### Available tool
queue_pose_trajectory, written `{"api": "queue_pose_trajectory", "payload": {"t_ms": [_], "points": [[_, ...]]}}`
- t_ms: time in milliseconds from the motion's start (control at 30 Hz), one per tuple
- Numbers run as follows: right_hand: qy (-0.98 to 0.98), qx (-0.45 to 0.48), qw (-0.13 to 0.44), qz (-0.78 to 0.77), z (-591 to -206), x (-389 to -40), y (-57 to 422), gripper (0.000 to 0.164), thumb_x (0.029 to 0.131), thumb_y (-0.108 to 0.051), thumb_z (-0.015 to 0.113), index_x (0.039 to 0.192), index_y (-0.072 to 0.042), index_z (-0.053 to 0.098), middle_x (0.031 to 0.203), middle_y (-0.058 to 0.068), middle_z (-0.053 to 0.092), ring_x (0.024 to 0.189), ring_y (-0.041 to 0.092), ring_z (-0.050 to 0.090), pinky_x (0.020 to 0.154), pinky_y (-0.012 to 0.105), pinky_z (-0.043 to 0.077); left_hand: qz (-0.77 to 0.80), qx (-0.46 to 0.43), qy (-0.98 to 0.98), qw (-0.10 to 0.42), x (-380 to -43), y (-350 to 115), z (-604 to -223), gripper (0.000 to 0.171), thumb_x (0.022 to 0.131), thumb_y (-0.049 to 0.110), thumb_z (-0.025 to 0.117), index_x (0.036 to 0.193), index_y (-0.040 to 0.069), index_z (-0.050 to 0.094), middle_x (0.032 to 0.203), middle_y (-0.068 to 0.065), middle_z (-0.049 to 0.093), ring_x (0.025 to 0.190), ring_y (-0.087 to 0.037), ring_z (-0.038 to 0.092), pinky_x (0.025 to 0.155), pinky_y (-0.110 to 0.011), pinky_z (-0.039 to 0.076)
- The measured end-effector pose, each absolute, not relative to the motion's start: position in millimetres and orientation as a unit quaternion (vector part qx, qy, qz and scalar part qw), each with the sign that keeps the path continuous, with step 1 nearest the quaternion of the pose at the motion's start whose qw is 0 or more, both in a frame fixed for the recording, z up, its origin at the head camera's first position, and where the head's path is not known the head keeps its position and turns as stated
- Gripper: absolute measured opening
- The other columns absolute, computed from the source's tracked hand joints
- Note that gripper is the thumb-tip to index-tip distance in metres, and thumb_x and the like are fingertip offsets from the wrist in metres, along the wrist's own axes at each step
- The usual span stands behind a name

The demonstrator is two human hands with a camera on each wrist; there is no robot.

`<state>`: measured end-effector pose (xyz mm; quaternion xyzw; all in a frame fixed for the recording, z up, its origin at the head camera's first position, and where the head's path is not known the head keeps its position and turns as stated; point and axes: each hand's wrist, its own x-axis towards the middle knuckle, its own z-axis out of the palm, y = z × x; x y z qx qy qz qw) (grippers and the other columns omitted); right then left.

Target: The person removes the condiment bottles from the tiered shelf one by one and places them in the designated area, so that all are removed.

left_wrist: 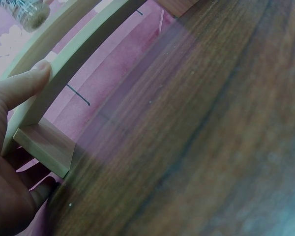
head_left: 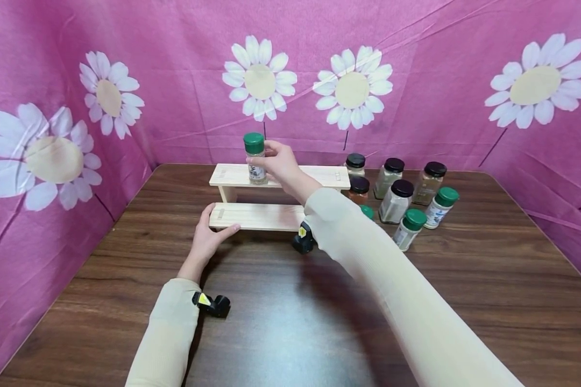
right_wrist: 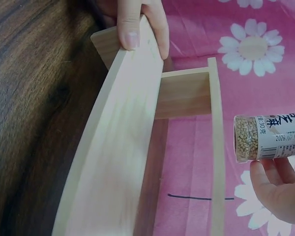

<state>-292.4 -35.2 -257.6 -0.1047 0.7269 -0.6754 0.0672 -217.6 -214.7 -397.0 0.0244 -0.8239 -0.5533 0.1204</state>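
My right hand (head_left: 284, 165) pinches a small clear jar (head_left: 256, 173) with a green lid, upright over the left part of the upper shelf (head_left: 302, 174) of a two-tier wooden rack. Pale seeds and a white printed label show on the jar (right_wrist: 270, 136) in the right wrist view, where its base appears apart from the upper board. My left hand (head_left: 206, 236) grips the left end of the lower shelf (head_left: 266, 216), thumb on the front edge and fingers round the end. In the left wrist view, that thumb (left_wrist: 27, 84) presses the board above its wooden leg (left_wrist: 46, 147).
Right of the rack stand several spice jars, some black-lidded like the white-filled jar (head_left: 396, 203), others green-lidded like the jar (head_left: 409, 230). One green lid (head_left: 367, 212) is partly hidden by my right sleeve. A pink flowered cloth (head_left: 305, 107) hangs behind the brown table (head_left: 266, 322).
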Motion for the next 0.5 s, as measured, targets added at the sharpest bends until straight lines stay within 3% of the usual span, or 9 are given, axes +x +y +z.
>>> {"api": "queue_pose_trajectory", "payload": {"t_ms": [167, 500], "points": [[0.732, -0.120, 0.060, -0.668, -250, -288, -25, 0.042, 0.074, -0.007, 0.068, 0.113, -0.005, 0.054, 0.102, 0.011, 0.055, 0.095, 0.020, 0.050, 0.077, 0.028, 0.043, -0.557, 0.022, -0.821, 0.121, -218, -214, -397, 0.081, 0.068, 0.020, 0.073, 0.132, 0.004, 0.025, 0.129, -0.015, 0.034, 0.117, -0.022, 0.027, 0.097, -0.035, 0.017], [0.736, -0.117, 0.084, -0.661, -239, -278, 0, 0.044, 0.075, -0.010, 0.067, 0.116, -0.008, 0.052, 0.107, 0.009, 0.053, 0.099, 0.019, 0.048, 0.082, 0.033, 0.041, -0.560, 0.017, -0.819, 0.123, -218, -214, -397, 0.081, 0.068, 0.020, 0.074, 0.132, 0.003, 0.025, 0.129, -0.015, 0.033, 0.117, -0.022, 0.028, 0.097, -0.034, 0.017]]}}
